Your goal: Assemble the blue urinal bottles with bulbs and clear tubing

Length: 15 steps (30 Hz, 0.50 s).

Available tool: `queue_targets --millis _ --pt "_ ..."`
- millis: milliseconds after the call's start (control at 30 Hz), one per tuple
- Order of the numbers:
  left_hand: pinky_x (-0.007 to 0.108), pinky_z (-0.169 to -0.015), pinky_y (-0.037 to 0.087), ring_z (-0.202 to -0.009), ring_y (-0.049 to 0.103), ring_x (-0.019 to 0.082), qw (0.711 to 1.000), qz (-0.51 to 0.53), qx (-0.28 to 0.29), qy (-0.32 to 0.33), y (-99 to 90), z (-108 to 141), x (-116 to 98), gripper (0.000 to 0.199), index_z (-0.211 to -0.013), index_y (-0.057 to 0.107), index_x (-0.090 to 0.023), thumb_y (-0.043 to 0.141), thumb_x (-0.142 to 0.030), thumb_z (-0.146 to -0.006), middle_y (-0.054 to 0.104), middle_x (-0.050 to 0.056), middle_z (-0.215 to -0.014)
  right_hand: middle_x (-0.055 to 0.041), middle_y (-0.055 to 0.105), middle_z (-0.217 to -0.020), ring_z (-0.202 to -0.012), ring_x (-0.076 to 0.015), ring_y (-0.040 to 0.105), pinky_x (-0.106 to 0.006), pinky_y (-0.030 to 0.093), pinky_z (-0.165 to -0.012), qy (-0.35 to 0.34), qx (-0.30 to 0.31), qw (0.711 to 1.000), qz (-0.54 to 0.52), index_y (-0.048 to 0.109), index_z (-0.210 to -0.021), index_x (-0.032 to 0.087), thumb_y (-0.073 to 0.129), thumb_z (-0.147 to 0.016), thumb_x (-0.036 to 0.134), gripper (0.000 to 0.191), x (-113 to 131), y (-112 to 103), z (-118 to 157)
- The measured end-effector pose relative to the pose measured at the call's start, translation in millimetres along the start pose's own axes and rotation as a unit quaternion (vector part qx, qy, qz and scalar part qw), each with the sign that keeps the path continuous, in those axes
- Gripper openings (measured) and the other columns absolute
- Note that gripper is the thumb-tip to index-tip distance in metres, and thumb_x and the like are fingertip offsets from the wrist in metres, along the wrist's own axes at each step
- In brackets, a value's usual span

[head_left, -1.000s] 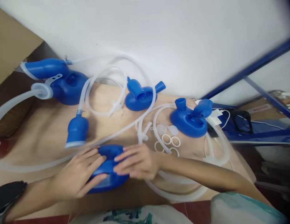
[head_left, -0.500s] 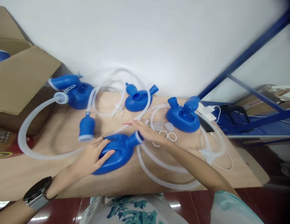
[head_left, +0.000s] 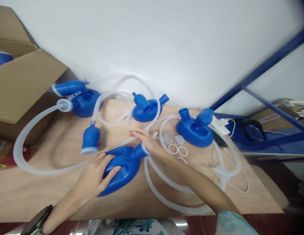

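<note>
Head view: a blue bottle point(head_left: 128, 169) lies slightly left of lower centre, the left hand point(head_left: 95, 173) clasping its body, the right hand point(head_left: 150, 142) flat at its mouth, gripping nothing; a carton point(head_left: 26, 86) stands upper left.

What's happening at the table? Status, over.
Left hand holding rounded blue plastic bottle. Right hand, outstretched, by its open neck. Translucent white tubing loops close by.

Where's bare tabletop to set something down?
Front left: tabletop between the curved hose and the front edge, left of the left hand. Also inside that curve, left of the blue funnel piece. Crowded: right of the bottle, with rings, discs and hose loops.
</note>
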<state>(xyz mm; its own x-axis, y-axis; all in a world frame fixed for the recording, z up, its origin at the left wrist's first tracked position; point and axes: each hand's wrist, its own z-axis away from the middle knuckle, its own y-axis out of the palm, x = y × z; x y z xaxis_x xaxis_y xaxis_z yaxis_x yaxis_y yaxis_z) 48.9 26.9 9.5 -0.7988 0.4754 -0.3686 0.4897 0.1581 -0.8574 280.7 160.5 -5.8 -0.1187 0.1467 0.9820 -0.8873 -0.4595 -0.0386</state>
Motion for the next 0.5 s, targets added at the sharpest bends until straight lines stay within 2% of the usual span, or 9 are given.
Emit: queue_targets --millis 67,133,200,267,333,400,500 --pt "0.038 -0.084 0.055 -0.092 0.073 0.028 0.999 0.005 -0.011 -0.045 3.4 2.2 0.0 0.044 -0.113 0.068 -0.019 0.047 -0.057 -0.107 0.076 0.009 -0.102 -0.0099 0.072 -0.133 -0.124 -0.0238 0.067 -0.039 0.051 -0.106 -0.002 0.003 0.998 0.056 0.067 -0.138 0.025 0.055 -0.102 0.047 0.045 5.4 -3.1 -20.2" --pt "0.039 -0.084 0.056 -0.091 0.073 0.028 0.996 0.005 -0.021 -0.088 7.5 4.4 0.8 0.047 -0.112 0.069 -0.02 0.045 -0.061 -0.107 0.075 0.008 -0.1 -0.0092 0.069 -0.136 -0.126 -0.0222 0.065 -0.037 0.049 -0.108 -0.015 0.001 0.984 0.178 0.053 -0.155 0.026 0.051 -0.105 0.043 0.052 15.7 -6.7 -46.4" --pt "0.041 -0.085 0.056 -0.092 0.074 0.029 0.992 -0.011 -0.04 -0.118 12.0 6.8 1.5 0.051 -0.112 0.069 -0.02 0.042 -0.063 -0.107 0.076 0.008 -0.1 -0.0104 0.068 -0.136 -0.127 -0.0238 0.064 -0.038 0.048 -0.11 -0.016 0.001 0.946 0.325 0.036 -0.166 0.026 0.048 -0.107 0.043 0.062 27.6 -7.8 -74.4" --pt "0.042 -0.085 0.055 -0.094 0.074 0.031 0.988 -0.036 -0.066 -0.133 15.9 9.7 0.9 0.053 -0.112 0.068 -0.019 0.041 -0.064 -0.107 0.077 0.009 -0.1 -0.015 0.067 -0.135 -0.128 -0.0301 0.064 -0.044 0.048 -0.11 -0.001 0.006 0.907 0.421 0.028 -0.169 0.022 0.05 -0.106 0.048 0.071 37.0 -4.2 -98.7" --pt "0.042 -0.083 0.056 -0.094 0.075 0.032 0.984 -0.063 -0.089 -0.141 18.2 12.9 -1.5 0.054 -0.113 0.068 -0.018 0.039 -0.064 -0.107 0.078 0.009 -0.102 -0.023 0.063 -0.14 -0.129 -0.038 0.064 -0.052 0.048 -0.109 0.006 0.003 0.889 0.458 0.03 -0.168 0.018 0.057 -0.103 0.047 0.076 41.3 3.9 -115.5" --pt "0.042 -0.079 0.056 -0.093 0.075 0.031 0.979 -0.087 -0.106 -0.151 18.7 15.8 -5.5 0.054 -0.113 0.067 -0.018 0.038 -0.064 -0.108 0.078 0.01 -0.103 -0.0302 0.056 -0.145 -0.128 -0.0424 0.065 -0.055 0.05 -0.106 -0.004 -0.008 0.869 0.495 0.035 -0.165 0.014 0.06 -0.101 0.037 0.072 41.0 13.6 -124.2" --pt "0.04 -0.075 0.056 -0.09 0.074 0.03 0.973 -0.106 -0.126 -0.163 16.9 18.6 -12.2 0.054 -0.11 0.068 -0.019 0.038 -0.063 -0.108 0.077 0.009 -0.096 -0.0297 0.056 -0.144 -0.121 -0.0397 0.069 -0.053 0.054 -0.1 -0.047 -0.024 0.844 0.534 0.044 -0.159 0.015 0.047 -0.102 0.015 0.057 39.7 23.7 -126.3"
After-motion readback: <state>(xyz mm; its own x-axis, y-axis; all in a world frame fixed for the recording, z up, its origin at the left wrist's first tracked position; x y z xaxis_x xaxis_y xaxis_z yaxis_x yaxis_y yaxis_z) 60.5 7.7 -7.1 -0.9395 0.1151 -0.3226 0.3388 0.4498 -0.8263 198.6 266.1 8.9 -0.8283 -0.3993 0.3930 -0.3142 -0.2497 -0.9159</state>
